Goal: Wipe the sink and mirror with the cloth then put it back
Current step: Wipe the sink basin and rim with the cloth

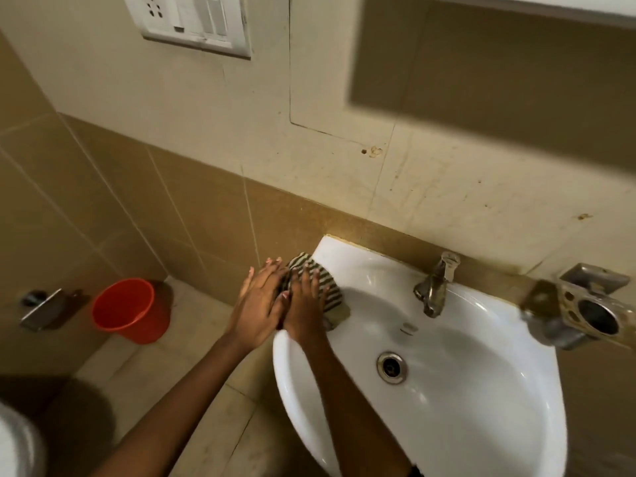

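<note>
Two hands, left hand [256, 306], right hand [304, 309], flat on one striped cloth [321, 282], one sink [481, 390]

Both hands flat on striped cloth [315, 287] draped over white sink [481, 390] rim: left hand [256, 306], right hand [304, 309].

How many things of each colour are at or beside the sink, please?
White: 1, the ceramic sink
Orange: 1, the plastic bucket
Silver: 2, the metal tap and the wall-mounted metal holder
Striped: 1, the cloth
Total: 5
</note>
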The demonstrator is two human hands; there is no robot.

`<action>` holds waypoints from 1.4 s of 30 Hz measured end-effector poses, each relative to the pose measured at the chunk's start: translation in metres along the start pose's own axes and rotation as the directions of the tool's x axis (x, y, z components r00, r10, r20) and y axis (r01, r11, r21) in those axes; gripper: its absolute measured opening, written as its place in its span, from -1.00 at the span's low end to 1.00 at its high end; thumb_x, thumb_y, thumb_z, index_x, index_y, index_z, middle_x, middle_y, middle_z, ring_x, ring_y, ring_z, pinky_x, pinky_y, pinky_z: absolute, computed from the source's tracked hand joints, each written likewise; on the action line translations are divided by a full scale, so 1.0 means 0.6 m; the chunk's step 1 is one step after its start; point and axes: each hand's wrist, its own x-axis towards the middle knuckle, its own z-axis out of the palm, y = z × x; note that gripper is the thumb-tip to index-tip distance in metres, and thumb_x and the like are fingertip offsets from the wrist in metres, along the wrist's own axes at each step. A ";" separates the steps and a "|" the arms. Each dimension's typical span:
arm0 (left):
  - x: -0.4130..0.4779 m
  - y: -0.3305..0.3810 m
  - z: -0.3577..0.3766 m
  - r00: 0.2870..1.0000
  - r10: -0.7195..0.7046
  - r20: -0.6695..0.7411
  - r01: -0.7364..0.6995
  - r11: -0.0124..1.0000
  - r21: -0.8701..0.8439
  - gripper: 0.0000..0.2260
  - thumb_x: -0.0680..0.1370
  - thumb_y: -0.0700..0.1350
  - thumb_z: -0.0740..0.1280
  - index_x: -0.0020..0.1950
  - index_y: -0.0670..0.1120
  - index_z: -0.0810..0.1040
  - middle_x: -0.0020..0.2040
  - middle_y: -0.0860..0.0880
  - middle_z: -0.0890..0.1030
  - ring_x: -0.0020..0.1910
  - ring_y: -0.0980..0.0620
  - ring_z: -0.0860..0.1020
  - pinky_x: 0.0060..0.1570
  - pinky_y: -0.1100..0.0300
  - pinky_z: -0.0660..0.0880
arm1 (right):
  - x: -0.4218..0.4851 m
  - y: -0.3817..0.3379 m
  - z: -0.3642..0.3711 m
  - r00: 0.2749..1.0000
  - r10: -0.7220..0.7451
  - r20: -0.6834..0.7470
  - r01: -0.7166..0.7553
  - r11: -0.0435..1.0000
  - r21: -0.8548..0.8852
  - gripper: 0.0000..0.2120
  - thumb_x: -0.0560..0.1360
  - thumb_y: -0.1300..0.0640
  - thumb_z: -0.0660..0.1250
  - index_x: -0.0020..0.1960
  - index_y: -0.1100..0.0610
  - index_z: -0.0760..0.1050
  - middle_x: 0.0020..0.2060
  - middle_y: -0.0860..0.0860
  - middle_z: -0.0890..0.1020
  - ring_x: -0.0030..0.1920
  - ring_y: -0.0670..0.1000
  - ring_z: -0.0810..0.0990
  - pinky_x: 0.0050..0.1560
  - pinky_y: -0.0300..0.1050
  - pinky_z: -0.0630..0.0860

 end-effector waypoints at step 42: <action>-0.003 -0.005 0.147 0.984 0.038 0.172 -0.062 0.989 0.133 -0.21 0.31 -0.57 0.13 0.53 -0.18 0.15 0.56 -0.13 0.16 0.56 -0.05 0.09 0.53 0.13 -0.01 | -0.232 0.535 -0.312 0.886 -0.125 0.447 0.452 0.444 -0.774 -0.54 0.53 -0.02 0.25 0.42 0.00 0.32 0.40 -0.03 0.42 0.43 0.02 0.34 0.46 0.23 0.08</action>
